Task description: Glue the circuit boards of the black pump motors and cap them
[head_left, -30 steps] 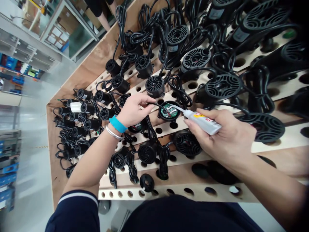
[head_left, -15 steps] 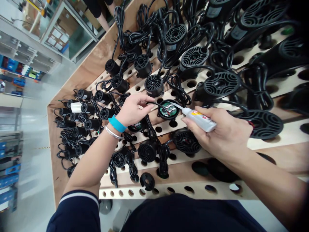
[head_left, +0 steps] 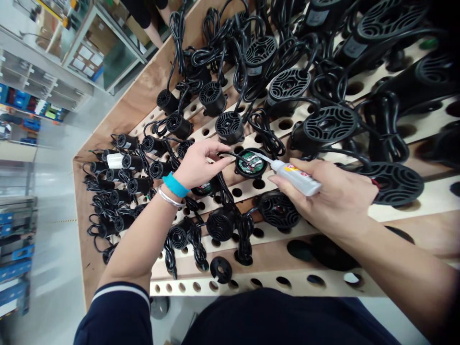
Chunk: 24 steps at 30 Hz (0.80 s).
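My right hand [head_left: 334, 191] is closed around a small translucent glue bottle [head_left: 299, 178] with a red and yellow label. The bottle lies tilted, and its long thin nozzle [head_left: 261, 155] reaches over the rim of an open round black housing [head_left: 236, 167]. Inside that housing a green circuit board [head_left: 247, 163] with red and white wires shows. Thumb and fingers of my left hand [head_left: 206, 163] pinch a black cable [head_left: 232, 154] that runs into the housing. A blue band and a silver bangle circle my left wrist.
Rows of black motor-like units with slotted round caps [head_left: 229, 125] and coiled cables stand in a wooden rack [head_left: 251, 282] with holes. A loose black ring-shaped cap [head_left: 221, 270] lies near its front edge. Another person's arm [head_left: 154, 36] shows beyond the rack.
Almost nothing differs. The whole view has shifted very slightly, while both hands, the bottle and the cable keep their places at the open housing.
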Tool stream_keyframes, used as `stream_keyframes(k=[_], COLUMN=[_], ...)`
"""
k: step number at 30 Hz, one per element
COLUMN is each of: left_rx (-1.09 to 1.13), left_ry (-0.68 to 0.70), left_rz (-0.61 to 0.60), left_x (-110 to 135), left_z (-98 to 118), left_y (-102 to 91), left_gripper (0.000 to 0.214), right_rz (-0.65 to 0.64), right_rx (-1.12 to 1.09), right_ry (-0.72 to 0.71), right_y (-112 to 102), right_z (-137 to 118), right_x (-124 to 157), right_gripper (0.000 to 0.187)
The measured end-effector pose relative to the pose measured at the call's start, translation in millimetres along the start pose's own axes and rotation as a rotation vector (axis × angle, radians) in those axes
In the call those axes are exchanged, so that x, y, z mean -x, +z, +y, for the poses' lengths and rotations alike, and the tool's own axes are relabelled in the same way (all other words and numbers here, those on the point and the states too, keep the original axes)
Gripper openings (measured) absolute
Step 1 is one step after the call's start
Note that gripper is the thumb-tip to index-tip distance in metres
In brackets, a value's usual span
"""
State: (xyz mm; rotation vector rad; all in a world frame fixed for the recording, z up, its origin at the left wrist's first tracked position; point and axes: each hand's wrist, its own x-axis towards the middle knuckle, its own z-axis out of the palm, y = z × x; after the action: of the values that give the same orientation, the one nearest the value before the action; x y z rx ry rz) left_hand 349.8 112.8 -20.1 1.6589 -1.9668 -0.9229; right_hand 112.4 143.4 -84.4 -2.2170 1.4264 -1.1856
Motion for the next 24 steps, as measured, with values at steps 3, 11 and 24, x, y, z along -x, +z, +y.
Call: stream_keyframes(k=[3, 11, 24], left_rx=[0.003, 0.016, 0.04], left_ry=[-0.005, -0.01, -0.01], left_rz=[-0.003, -0.009, -0.021], left_x=[-0.2, 0.2, 0.9], left_z=[-1.4, -2.4, -3.1], left_y=[0.6, 0.5, -0.6], left_gripper=[0.02, 0.021, 0.022], right_rz=[-0.016, -0.036, 0.082], right_rx=[-0.023, -0.059, 0.059], right_ry=[0.021, 0.057, -0.119], right_y=[-0.4, -1.1, -4.6], right_z=[-0.7, -2.6, -3.9], right_x=[-2.7, -8.3, -7.8], right_gripper=[0.039, 0.045, 0.034])
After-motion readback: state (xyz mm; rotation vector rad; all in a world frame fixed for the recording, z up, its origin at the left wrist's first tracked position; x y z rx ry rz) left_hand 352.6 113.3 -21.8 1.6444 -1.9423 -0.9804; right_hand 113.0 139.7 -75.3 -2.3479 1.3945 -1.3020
